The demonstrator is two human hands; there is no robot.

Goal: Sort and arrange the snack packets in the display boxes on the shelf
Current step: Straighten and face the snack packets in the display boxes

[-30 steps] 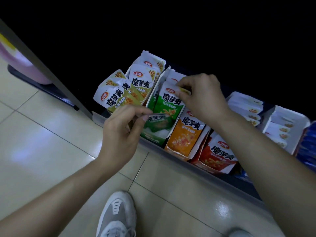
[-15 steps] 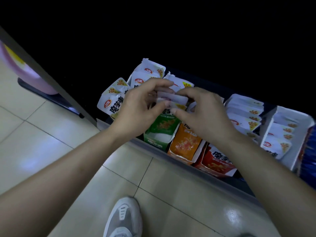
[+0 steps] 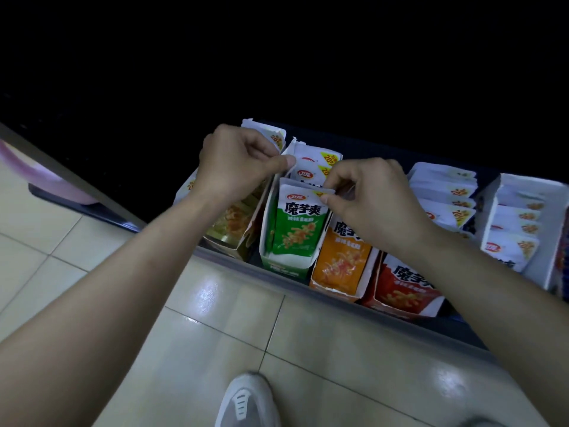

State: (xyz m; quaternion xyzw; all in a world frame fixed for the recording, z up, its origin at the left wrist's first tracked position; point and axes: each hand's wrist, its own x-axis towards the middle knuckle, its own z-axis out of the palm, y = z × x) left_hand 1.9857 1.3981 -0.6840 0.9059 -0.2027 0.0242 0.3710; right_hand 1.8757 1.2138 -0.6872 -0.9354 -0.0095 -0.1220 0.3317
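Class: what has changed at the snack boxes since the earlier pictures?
The left hand brought its green snack packet up into the green cardboard display box, let go, and now pinches the box's left wall. The right hand pinches that packet's top corner. The orange cardboard box and red cardboard box stayed put.

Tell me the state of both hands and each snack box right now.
left hand, pinching the left wall of the green box.
right hand, pinching the top right corner of the front green packet.
green box, open-topped, packets standing upright inside.
orange box, open-topped, packet upright at front.
red box, open-topped, partly hidden by the right arm.
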